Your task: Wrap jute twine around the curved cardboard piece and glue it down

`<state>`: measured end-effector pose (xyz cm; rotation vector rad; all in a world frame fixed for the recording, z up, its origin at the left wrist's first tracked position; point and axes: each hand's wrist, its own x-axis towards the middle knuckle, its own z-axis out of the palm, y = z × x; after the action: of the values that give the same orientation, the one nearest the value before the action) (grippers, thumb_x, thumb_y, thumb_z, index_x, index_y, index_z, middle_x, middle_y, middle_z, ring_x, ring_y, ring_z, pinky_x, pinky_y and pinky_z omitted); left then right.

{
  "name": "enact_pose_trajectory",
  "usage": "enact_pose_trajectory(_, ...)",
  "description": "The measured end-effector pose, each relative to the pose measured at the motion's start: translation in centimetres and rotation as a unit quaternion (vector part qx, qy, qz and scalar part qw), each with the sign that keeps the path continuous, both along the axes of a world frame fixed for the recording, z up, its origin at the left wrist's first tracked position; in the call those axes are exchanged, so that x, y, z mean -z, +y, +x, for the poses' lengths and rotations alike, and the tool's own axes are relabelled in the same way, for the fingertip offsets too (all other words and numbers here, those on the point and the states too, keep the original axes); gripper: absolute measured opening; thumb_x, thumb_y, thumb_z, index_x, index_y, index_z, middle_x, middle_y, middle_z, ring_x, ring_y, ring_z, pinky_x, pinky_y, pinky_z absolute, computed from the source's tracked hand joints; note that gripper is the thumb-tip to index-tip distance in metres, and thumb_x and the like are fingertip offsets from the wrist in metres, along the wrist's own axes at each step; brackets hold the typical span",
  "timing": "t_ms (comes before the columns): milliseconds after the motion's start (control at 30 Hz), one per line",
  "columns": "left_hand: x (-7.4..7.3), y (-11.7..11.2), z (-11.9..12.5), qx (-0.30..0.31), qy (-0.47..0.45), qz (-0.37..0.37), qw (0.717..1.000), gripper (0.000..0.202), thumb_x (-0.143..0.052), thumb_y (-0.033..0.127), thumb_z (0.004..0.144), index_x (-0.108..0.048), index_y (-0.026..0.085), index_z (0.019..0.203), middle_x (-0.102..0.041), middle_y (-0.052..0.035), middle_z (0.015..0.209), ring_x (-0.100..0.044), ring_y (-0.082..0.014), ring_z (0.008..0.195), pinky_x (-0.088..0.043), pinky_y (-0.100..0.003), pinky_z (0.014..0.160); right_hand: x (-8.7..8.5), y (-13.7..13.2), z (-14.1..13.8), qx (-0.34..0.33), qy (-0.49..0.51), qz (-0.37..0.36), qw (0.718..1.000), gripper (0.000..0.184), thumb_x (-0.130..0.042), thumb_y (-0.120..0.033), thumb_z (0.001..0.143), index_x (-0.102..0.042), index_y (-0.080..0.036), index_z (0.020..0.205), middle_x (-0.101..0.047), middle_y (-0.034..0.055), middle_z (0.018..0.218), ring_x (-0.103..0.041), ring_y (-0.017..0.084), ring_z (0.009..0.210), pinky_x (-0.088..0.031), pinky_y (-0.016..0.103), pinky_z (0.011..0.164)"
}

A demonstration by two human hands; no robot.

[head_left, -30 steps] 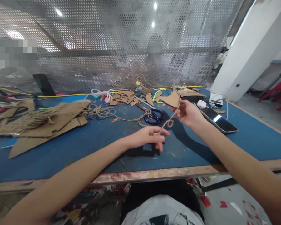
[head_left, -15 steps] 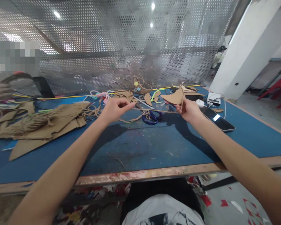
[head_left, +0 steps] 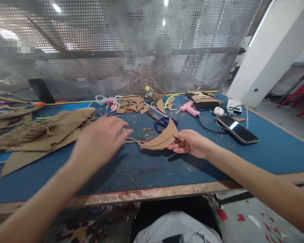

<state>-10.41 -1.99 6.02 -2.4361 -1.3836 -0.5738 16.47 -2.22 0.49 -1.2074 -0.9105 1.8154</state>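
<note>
Between the thumb and fingers of my right hand [head_left: 188,143] is one end of a crescent-shaped cardboard piece [head_left: 160,138], held just above the blue table. Twine runs along its face and trails off its left tip. My left hand [head_left: 101,138], smeared by motion, is left of the cardboard, close to the trailing twine [head_left: 131,140]; whether its fingers hold the twine I cannot tell. Behind the crescent lie blue-handled scissors [head_left: 158,126], partly covered by it.
A pink glue gun [head_left: 189,108] with a black cord lies behind my right hand, and a phone [head_left: 237,129] lies farther right. Cardboard sheets [head_left: 63,130] with a twine bundle [head_left: 32,131] cover the left side. Pipe cleaners [head_left: 112,102] and cardboard scraps line the perforated screen [head_left: 111,64].
My right hand has lowered and moved left, bringing the crescent over the scissors. My left hand has moved left and nearer me. The twine stretched between my hands is now slack. The glue gun is uncovered.
</note>
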Motion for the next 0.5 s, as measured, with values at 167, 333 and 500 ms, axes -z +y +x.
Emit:
enact_pose_trajectory(167, 4.9, -4.1, 4.6, 0.172, 0.069, 0.010, 0.983, 0.050, -0.063, 0.047, 0.082, -0.057, 0.013, 0.118, -0.066, -0.0145, 0.118, -0.062, -0.0283, 0.107, -0.050, -0.039, 0.090, 0.4, 0.0, 0.7, -0.033, -0.052, 0.005, 0.998, 0.017, -0.047, -0.015, 0.092, -0.057, -0.014, 0.078, -0.068, 0.0030, 0.066, -0.064, 0.008, 0.051, -0.049, 0.014, 0.041)
enact_pose_trajectory(333, 6.3, -4.1, 4.6, 0.210, 0.047, -0.114, 0.970, 0.025, -0.061, 0.030, 0.087, -0.060, 0.017, 0.108, -0.071, -0.0073, 0.100, -0.067, -0.0218, 0.087, -0.053, -0.032, 0.074, 0.6, 0.1, 2.2, -0.120, -0.167, 0.040, 0.978, 0.016, -0.059, -0.025, 0.085, -0.056, -0.015, 0.073, -0.059, -0.0027, 0.053, -0.053, 0.005, 0.041, -0.041, 0.012, 0.036)
enact_pose_trajectory(500, 4.8, -3.1, 4.7, 0.186, -0.082, -0.285, 0.937, 0.011, -0.060, 0.026, 0.087, -0.066, 0.022, 0.095, -0.070, 0.0009, 0.082, -0.065, -0.0136, 0.075, -0.048, -0.023, 0.068, -0.6, 1.0, 4.0, -0.258, -0.321, 0.069, 0.909, 0.026, -0.061, -0.042, 0.082, -0.063, -0.016, 0.081, -0.064, 0.0011, 0.056, -0.059, 0.011, 0.046, -0.048, 0.021, 0.046)
